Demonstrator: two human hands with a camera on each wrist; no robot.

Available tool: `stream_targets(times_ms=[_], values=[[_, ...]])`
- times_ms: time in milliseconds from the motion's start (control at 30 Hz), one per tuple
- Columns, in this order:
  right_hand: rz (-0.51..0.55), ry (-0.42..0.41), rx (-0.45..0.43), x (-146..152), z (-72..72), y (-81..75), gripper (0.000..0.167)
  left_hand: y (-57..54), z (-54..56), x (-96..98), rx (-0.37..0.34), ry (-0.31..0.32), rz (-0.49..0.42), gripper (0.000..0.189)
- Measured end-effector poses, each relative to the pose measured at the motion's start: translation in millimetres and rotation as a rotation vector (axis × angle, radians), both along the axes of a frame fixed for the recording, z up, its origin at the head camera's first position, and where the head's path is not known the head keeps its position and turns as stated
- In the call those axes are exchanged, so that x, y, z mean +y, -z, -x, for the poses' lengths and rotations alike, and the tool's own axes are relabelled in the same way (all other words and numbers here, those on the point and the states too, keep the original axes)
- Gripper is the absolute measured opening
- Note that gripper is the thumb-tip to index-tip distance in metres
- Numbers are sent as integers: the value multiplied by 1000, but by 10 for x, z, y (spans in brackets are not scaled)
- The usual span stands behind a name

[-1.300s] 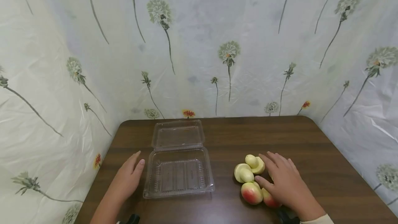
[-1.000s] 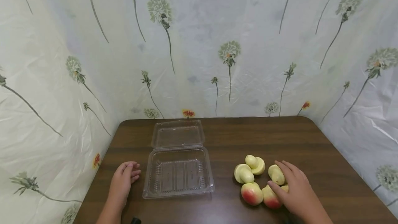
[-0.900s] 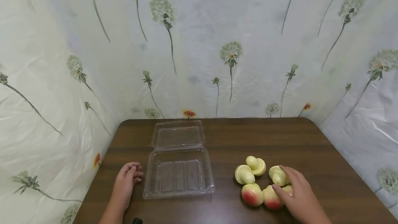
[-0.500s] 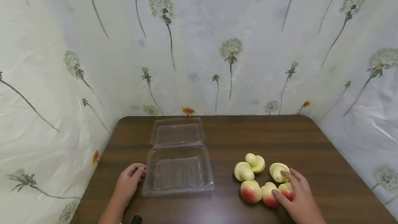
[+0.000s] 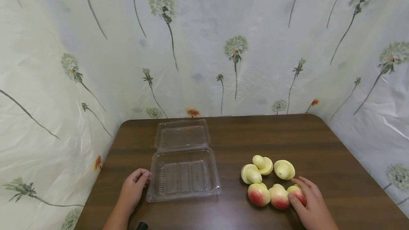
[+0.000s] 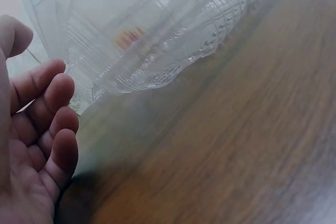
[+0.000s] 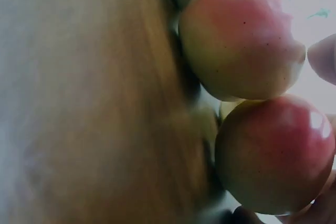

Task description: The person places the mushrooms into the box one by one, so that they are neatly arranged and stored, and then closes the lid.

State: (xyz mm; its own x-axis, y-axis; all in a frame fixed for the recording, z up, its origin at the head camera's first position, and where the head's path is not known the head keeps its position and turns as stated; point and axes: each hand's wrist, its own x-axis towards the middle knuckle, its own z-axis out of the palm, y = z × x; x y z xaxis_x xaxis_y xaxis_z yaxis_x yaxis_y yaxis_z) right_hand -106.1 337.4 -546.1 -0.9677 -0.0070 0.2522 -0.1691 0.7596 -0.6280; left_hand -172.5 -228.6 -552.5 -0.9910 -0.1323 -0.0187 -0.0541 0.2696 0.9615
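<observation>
My right hand [image 5: 311, 201] curls its fingers round the rightmost red-and-yellow peach [image 5: 296, 194], thumb at its left side. In the right wrist view that peach [image 7: 273, 156] fills the lower right, and the thumb [image 7: 323, 59] shows beside the middle peach [image 7: 236, 40]. Another peach [image 5: 258, 194] lies to the left. Behind them are three pale yellow mushroom-shaped pieces, one of them [image 5: 284, 169] just beyond my fingertips. My left hand [image 5: 134, 187] rests with loosely bent fingers at the left rim of a clear plastic clamshell box [image 5: 183, 173]; contact with the rim is uncertain.
The box's hinged lid [image 5: 182, 134] lies back flat, away from me. Everything stands on a dark brown wooden table [image 5: 236, 137]. A dandelion-print sheet [image 5: 204, 45] surrounds its back and sides.
My right hand has drawn back from over the mushroom-shaped pieces to the rightmost peach. My left hand has bent its fingers and come up to the box's rim.
</observation>
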Motion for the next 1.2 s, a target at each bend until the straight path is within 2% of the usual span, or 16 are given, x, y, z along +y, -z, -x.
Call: stream_targets(times_ms=[133, 300, 433, 600, 967, 1200], values=[[-3, -7, 51, 22, -14, 34, 40, 11, -5, -5, 20, -2, -14, 14], [5, -18, 143, 44, -36, 91, 36, 2, -35, 1, 52, 12, 46, 8], [5, -16, 162, 53, -41, 103, 35, -1, -40, 9, 68, 22, 73, 9], [-8, 26, 107, 43, -34, 95, 41, -20, -43, 15, 70, 27, 58, 10], [-25, 125, -109, 93, -43, 34, 58, 28, -26, 2, 73, 24, 75, 7], [-30, 190, -164, 93, -49, 21, 62, -7, -33, 2, 65, 38, 67, 10]])
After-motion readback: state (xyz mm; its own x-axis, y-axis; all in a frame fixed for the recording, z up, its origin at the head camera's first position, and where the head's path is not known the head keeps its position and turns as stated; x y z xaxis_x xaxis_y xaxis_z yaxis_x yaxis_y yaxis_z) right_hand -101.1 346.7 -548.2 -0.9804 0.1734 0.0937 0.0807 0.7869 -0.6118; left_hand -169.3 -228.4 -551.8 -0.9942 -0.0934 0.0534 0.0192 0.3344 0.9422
